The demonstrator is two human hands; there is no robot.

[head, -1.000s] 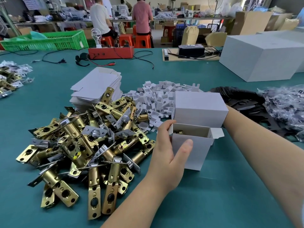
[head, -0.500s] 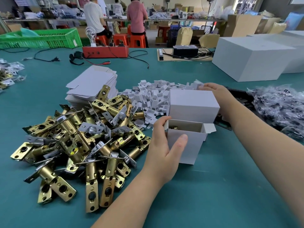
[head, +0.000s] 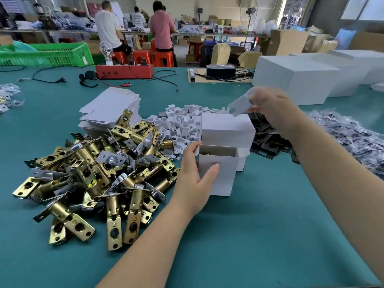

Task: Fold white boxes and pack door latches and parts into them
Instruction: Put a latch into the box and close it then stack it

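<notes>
The open white box [head: 220,171] stands upright mid-counter [head: 259,235], lid flap raised, a brass part visible inside; the left hand [head: 194,177] grips its near-left corner, thumb on the front wall. Brass latches [head: 93,173] crowd its left, white inserts [head: 178,123] and flat blanks [head: 110,107] lie behind, black plates [head: 268,140] to its right, with open green surface in front. The right hand [head: 272,104], at the insert pile half a second ago, is now raised above the lid pinching a white insert [head: 240,104].

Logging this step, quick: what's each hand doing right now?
Left hand: grips the open white box.
Right hand: pinches a white cardboard insert.
</notes>
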